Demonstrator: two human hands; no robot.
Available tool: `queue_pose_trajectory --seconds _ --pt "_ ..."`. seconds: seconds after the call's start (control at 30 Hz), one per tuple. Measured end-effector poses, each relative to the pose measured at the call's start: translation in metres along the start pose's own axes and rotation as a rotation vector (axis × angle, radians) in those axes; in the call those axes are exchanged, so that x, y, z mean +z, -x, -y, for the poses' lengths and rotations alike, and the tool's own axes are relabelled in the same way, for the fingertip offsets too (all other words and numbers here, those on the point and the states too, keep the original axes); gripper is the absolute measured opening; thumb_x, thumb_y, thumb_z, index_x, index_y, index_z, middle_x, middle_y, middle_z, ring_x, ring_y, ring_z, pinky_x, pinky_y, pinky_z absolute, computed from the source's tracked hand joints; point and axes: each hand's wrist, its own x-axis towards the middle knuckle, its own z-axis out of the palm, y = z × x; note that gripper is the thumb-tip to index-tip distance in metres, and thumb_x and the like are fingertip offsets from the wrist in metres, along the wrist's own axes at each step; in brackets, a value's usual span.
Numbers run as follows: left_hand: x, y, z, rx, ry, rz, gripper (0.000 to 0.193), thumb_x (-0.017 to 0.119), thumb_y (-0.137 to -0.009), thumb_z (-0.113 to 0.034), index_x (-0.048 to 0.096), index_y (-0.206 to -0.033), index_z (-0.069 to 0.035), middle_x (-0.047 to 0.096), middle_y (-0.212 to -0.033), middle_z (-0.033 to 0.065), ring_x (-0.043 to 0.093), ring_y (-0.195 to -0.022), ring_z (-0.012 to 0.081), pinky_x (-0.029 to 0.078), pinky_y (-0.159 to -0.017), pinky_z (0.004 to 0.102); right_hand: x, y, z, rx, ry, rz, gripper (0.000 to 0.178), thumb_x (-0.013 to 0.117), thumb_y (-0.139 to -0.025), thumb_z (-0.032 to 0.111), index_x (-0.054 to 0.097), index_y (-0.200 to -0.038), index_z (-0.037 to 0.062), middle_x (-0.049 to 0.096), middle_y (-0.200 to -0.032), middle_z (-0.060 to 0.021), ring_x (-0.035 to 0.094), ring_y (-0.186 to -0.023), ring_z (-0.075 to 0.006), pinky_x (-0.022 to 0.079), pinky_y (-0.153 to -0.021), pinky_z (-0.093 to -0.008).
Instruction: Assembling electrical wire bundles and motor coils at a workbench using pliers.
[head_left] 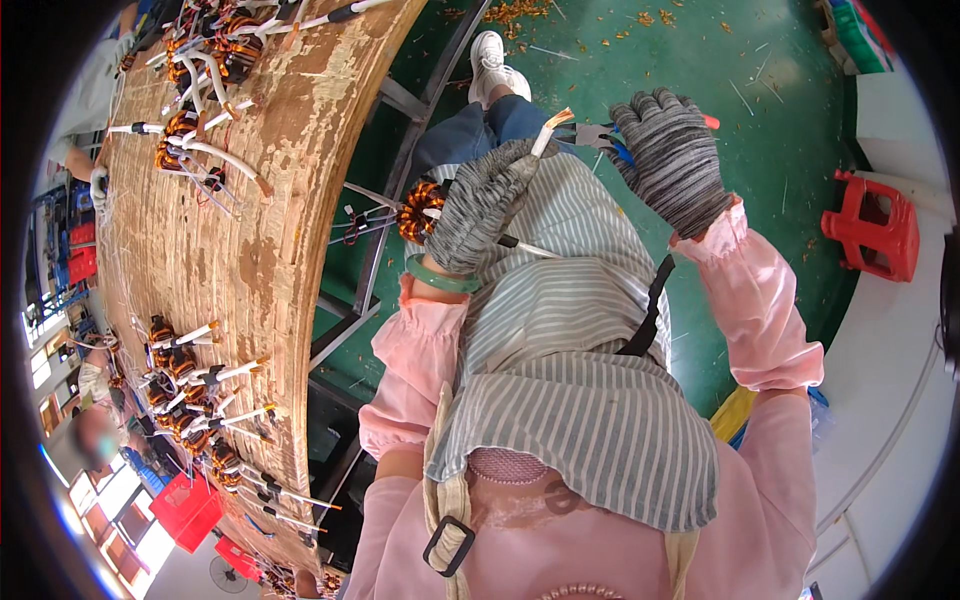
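Table [215, 250]: long worn wooden top, running along the left, near to far. On it, two clusters of copper-wound coils with white-sleeved leads, one far [195, 95], one near [190, 390]. Red crate [185, 508] below the near end. Green floor [790, 120] littered with wire scraps; red stool [872, 225] at right.

Person seated, striped apron [570, 400] over the lap, pink sleeves, grey knit gloves on both hands.

Left hand [480, 205]: grip closed around a coil [418, 210], held over the lap just right of the table edge. Its white-sleeved lead [545, 135] rises out of the fist, bare copper strands fanned at the tip. Green bangle [440, 277] at the wrist.

Right hand [675, 160]: grip closed on cutters [600, 135], whose tips sit just beside the lead's end. Whether they touch the strands, cannot tell.

Handling, as judged: the coil looks dense for its size, rigid, not fragile in the body, but the winding enamel could scratch. Best held round the wound ring, as here. The lead looks stiff yet bendable; the sleeve may be slick under a glove, so pinch it close below the bare end. The loose strands will splay or snap if bent hard.
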Motion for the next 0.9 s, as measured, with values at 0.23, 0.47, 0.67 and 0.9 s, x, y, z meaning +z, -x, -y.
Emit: queue_pose_trajectory --seconds 0.23,0.47,0.67,0.9 --pt "0.0 0.002 -0.004 -0.166 0.17 -0.019 0.029 0.055 -0.088 -0.012 0.055 -0.114 0.002 0.06 -0.108 0.0092 0.057 -0.096 0.0123 0.047 -0.082 0.0214 -0.003 -0.002 -0.016 -0.029 -0.09 0.099 0.033 0.063 -0.078 0.025 0.058 -0.105 0.0061 0.059 -0.093 -0.0092 0.056 -0.091 -0.0247 0.043 -0.085 -0.0377" --pt "0.002 0.0 -0.015 0.031 -0.042 0.113 0.025 0.054 -0.089 -0.026 0.062 -0.093 -0.003 0.043 -0.058 -0.0044 0.033 -0.047 0.0038 0.022 -0.044 0.0208 0.049 0.022 0.033 0.445 -1.695 -0.15 0.026 0.069 -0.08 0.024 0.065 -0.098 0.0062 0.063 -0.074 -0.0021 0.053 -0.062 -0.0062 0.045 -0.061 -0.022" --pt "-0.013 0.012 -0.04 -0.173 0.092 0.305 0.024 0.056 -0.087 -0.024 0.061 -0.091 -0.001 0.049 -0.065 0.0002 0.036 -0.051 0.0044 0.027 -0.045 0.0192 0.022 0.008 0.05 0.392 -1.679 -0.014 0.025 0.071 -0.078 0.023 0.067 -0.094 0.0044 0.063 -0.073 0.0006 0.051 -0.055 -0.0055 0.044 -0.053 -0.023" --pt "-0.039 -0.007 -0.005 0.866 -0.523 0.69 0.042 0.06 -0.079 -0.004 0.05 -0.121 -0.006 0.058 -0.106 0.0131 0.061 -0.083 0.0301 0.052 -0.07 0.0314 0.013 -0.005 0.027 -0.098 -1.831 0.217 0.016 0.072 -0.074 0.009 0.067 -0.086 -0.0005 0.066 -0.076 -0.0074 0.061 -0.071 -0.0138 0.048 -0.065 -0.0258"
